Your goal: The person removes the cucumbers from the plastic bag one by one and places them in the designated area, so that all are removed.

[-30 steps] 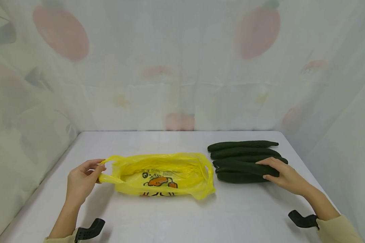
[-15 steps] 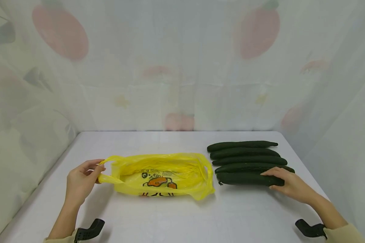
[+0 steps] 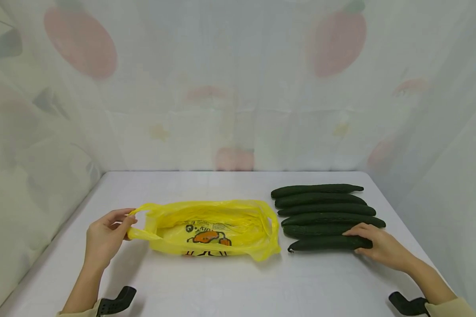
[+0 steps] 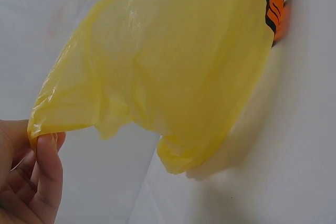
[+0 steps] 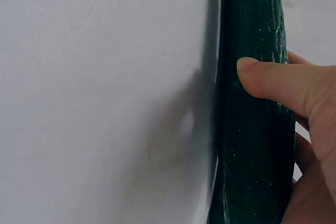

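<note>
My left hand pinches one handle of a yellow plastic bag between thumb and fingers, drawing it out to the left. The bag lies on its side of the table with its mouth spread, a cartoon print visible inside. In the left wrist view, the bag's thin film slopes up from my fingertips. On the right, my right hand grips the right end of the nearest dark green cucumber, thumb on the near side. Several more cucumbers lie side by side behind it.
Everything rests on a white table. A pale curtain with faded fruit prints hangs behind it and along the sides. Black wrist mounts stick out from both forearms.
My right hand has brought its cucumber toward me, from over the others to the front of the row, uncovering those behind. My left hand and the bag have stayed nearly still.
</note>
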The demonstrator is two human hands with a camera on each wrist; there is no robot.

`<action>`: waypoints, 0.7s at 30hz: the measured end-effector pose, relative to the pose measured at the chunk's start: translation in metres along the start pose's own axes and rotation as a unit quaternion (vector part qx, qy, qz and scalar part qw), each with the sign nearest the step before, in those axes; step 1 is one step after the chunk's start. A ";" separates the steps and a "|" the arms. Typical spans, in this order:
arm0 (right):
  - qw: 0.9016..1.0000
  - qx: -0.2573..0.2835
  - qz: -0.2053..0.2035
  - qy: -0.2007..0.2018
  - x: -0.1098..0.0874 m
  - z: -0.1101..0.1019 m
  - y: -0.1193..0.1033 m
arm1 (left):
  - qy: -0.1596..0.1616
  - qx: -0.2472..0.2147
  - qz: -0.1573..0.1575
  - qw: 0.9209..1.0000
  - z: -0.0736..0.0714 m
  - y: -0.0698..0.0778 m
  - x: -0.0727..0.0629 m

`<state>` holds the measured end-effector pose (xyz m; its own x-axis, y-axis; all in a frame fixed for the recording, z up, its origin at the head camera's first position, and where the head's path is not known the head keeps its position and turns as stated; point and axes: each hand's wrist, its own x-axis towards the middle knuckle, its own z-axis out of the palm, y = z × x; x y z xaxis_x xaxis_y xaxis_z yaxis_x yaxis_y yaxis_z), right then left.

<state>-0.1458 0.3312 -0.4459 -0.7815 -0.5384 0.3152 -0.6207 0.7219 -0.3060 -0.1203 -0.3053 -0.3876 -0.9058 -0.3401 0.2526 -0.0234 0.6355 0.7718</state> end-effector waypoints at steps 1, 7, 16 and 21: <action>1.000 -0.003 0.001 -0.001 0.000 0.000 0.000 | 0.000 0.000 -0.001 1.000 0.000 0.000 0.000; 1.000 -0.012 0.005 -0.001 -0.003 0.004 0.003 | 0.000 0.001 -0.008 1.000 -0.001 0.000 0.000; 0.998 -0.052 -0.017 0.036 -0.005 0.011 0.007 | -0.005 -0.008 -0.010 1.000 0.000 0.001 -0.001; 0.993 -0.091 -0.046 0.065 -0.004 0.013 0.009 | -0.003 -0.008 -0.008 1.000 0.002 0.001 0.000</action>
<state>-0.1497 0.3343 -0.4614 -0.7007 -0.5533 0.4504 -0.6578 0.7454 -0.1079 -0.1209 -0.3035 -0.3876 -0.9078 -0.3457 0.2372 -0.0308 0.6193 0.7846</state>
